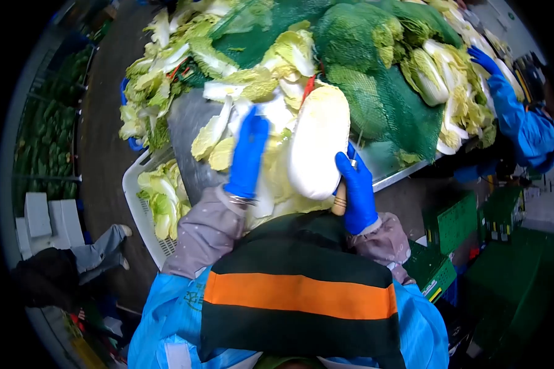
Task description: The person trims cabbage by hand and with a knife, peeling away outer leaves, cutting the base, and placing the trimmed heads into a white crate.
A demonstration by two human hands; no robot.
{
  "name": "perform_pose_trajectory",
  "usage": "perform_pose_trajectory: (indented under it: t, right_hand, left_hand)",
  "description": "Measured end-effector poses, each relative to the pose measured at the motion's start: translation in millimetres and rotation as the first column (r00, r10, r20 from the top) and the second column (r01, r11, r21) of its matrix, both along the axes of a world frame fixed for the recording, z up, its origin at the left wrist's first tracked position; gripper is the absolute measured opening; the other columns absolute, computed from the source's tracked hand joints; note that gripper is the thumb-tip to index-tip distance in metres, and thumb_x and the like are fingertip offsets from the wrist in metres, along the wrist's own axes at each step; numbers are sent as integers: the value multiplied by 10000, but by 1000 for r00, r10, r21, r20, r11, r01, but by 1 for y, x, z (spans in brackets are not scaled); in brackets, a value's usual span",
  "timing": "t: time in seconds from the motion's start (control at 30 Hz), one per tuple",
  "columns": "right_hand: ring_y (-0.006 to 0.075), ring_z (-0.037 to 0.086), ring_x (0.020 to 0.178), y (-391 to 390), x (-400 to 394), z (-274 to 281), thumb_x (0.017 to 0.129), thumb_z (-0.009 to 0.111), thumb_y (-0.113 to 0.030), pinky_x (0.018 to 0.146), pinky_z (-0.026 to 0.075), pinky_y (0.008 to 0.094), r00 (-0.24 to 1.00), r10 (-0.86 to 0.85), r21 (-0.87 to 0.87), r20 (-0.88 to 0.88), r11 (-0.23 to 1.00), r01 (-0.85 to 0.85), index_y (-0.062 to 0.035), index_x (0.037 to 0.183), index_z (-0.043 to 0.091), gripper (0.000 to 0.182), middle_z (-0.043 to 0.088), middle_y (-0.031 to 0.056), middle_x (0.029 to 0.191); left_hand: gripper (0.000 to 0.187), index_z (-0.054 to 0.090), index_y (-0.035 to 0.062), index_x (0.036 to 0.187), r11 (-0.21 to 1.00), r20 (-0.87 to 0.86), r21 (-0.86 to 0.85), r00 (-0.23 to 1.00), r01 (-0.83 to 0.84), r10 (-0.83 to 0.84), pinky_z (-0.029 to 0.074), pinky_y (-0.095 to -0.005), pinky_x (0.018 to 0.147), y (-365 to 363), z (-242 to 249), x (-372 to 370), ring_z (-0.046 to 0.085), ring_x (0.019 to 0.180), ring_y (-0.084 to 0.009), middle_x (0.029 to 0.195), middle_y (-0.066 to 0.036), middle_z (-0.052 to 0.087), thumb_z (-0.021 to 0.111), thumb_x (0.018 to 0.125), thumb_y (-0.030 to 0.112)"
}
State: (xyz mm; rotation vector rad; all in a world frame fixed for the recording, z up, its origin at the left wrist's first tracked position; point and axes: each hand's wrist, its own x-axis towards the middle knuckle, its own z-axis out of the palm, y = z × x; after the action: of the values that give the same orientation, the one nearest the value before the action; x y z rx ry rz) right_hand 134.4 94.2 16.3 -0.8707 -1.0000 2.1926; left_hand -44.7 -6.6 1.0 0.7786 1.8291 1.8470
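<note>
A whole napa cabbage (319, 141) lies in front of me on the worktable, its white base toward me. My right hand (358, 190), in a blue glove, is closed around a wooden-handled knife (339, 201); most of its blade is hidden. The thumb of that hand rests by the cabbage's lower right side. To the left of the cabbage, my left hand (250, 150), also blue-gloved, is blurred by motion. Its fingers are stretched out above loose cabbage leaves (213, 136), and I see nothing held in it.
Green mesh bags (366, 92) of cabbages fill the table's far side. A white crate (143, 190) with leaves stands at left. Another person's gloved hand (485, 60) touches cabbages at far right. Green crates (450, 222) stand at lower right. Another person's legs (101, 249) show at left.
</note>
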Motion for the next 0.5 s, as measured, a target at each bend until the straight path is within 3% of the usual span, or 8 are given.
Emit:
perform_pose_trajectory:
  t: [0.07, 0.1, 0.2, 0.23, 0.27, 0.33, 0.43, 0.5]
  right_hand:
    - [119, 574, 838, -1, 2, 17, 810, 636, -149, 693, 450, 221, 996, 89, 55, 5, 994, -90, 15, 1268, 439, 525, 593, 90, 998]
    - [125, 582, 841, 3, 3, 8, 826, 599, -138, 678, 439, 207, 999, 49, 57, -1, 997, -49, 7, 1303, 398, 538, 592, 105, 1012]
    - [203, 510, 1088, 6, 11, -9, 900, 495, -336, 894, 420, 323, 983, 137, -206, -122, 965, -160, -53, 1344, 349, 547, 498, 108, 1242]
    - [232, 469, 1174, 5, 15, -19, 919, 453, -413, 974, 396, 367, 972, 179, -313, -154, 924, -220, -72, 1357, 337, 568, 453, 104, 1320]
    - [232, 478, 1162, 0, 12, -32, 914, 463, -413, 990, 378, 350, 984, 105, -358, -141, 922, -150, -68, 1349, 348, 568, 465, 110, 1307]
    - [238, 473, 1167, -3, 15, -36, 908, 472, -418, 1004, 362, 362, 987, 96, -431, -131, 891, -144, -57, 1344, 347, 581, 478, 117, 1290]
    - [279, 449, 1186, -6, 11, -29, 892, 539, -250, 1002, 369, 430, 958, 30, -401, -285, 904, -148, -48, 1349, 305, 551, 438, 132, 1307]
    - [286, 441, 1193, -8, 3, -21, 893, 533, -226, 1002, 369, 436, 939, 12, -324, -343, 937, -130, -50, 1358, 284, 557, 428, 142, 1310]
  left_hand:
    - [496, 347, -2, 1334, 972, 336, 172, 918, 161, -212, 325, -275, 1006, 19, 30, 30, 412, 1184, -172, 1289, -111, 437, 467, 937, 271]
    - [504, 332, -4, 1343, 898, 649, 424, 653, 116, -390, 334, -280, 996, 22, 31, 31, 423, 1177, -176, 1287, -118, 448, 464, 937, 264]
    - [500, 337, -16, 1336, 829, 716, 541, 441, 139, -541, 346, -287, 984, 36, 17, 34, 451, 1152, -199, 1280, -120, 457, 460, 938, 260]
    - [499, 350, -18, 1328, 929, 376, 228, 854, 293, -361, 354, -306, 979, 39, 14, 38, 456, 1162, -223, 1288, -121, 455, 465, 933, 264]
    - [498, 367, -19, 1320, 968, 264, 55, 931, 247, -252, 344, -322, 987, 36, 15, 48, 437, 1187, -237, 1287, -146, 455, 471, 928, 271]
    - [594, 320, -10, 1350, 960, -79, -234, 981, 154, -177, 343, -326, 980, 32, 8, 45, 435, 1188, -244, 1274, -176, 456, 554, 884, 275]
    - [1009, 146, -10, 1400, 975, 52, -136, 984, 176, -170, 364, -365, 970, 9, 28, 62, 419, 1205, -302, 1306, -229, 410, 769, 681, 326]
    - [1055, 130, -28, 1394, 959, -181, -169, 949, 229, -259, 396, -377, 943, 3, 37, 77, 439, 1190, -335, 1328, -247, 374, 778, 655, 357]
